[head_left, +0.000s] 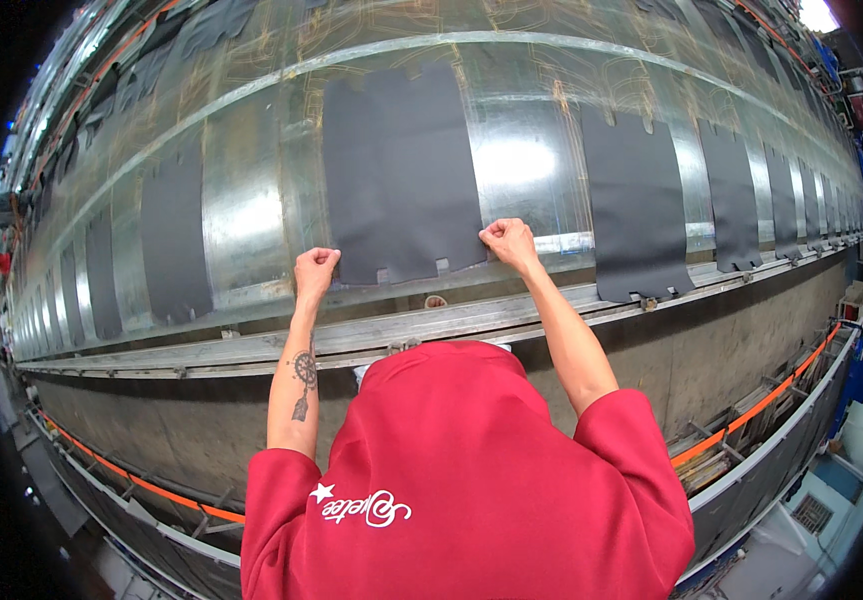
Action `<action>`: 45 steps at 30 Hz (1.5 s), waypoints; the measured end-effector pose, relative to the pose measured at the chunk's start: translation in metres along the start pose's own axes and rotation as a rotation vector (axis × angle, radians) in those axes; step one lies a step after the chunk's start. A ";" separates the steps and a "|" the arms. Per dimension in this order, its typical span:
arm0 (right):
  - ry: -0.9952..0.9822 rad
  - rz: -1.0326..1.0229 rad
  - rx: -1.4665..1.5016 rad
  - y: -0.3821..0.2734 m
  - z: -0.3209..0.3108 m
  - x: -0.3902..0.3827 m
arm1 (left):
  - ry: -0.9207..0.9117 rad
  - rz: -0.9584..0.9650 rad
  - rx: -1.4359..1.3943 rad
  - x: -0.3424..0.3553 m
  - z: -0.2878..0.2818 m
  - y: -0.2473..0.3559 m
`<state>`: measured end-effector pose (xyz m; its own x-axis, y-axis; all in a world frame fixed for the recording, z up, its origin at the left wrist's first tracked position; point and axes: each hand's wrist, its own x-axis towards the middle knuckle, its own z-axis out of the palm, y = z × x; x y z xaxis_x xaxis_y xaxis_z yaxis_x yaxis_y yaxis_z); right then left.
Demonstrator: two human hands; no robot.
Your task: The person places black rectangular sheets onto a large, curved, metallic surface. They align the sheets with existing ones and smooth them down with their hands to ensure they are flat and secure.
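Before me a dark grey fabric panel point(406, 170) with notched edges lies over the long shiny table point(241, 205). My left hand point(316, 270) is closed in a pinch at the panel's near left corner. At the near right corner, my right hand point(509, 243) pinches the edge between thumb and fingers. The near edge of the panel, with small square notches, stretches between both hands. To the right, another grey panel point(636, 200) lies with its near end hanging over the table's edge rail. A further panel point(176, 240) lies to the left.
A metal rail point(551, 312) runs along the table's near edge. Several more grey panels continue in a row to both sides. Below is a concrete aisle point(741, 320), with an orange strip point(721, 432) along the structure behind me. Yellowish outlines mark the tabletop.
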<state>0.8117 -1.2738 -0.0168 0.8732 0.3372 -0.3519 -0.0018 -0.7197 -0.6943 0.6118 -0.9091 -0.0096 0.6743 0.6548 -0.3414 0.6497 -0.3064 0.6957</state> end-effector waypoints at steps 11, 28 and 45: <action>-0.015 0.018 0.048 -0.004 -0.004 -0.003 | -0.006 -0.005 -0.058 -0.005 0.001 0.000; 0.005 -0.004 0.032 0.002 -0.001 -0.002 | 0.032 0.017 -0.029 -0.005 0.005 0.000; 0.001 0.008 0.049 0.004 0.000 -0.003 | 0.024 0.005 -0.030 -0.004 0.004 -0.004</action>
<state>0.8092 -1.2775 -0.0186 0.8736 0.3311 -0.3566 -0.0324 -0.6916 -0.7216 0.6077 -0.9138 -0.0137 0.6686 0.6696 -0.3234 0.6358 -0.2890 0.7157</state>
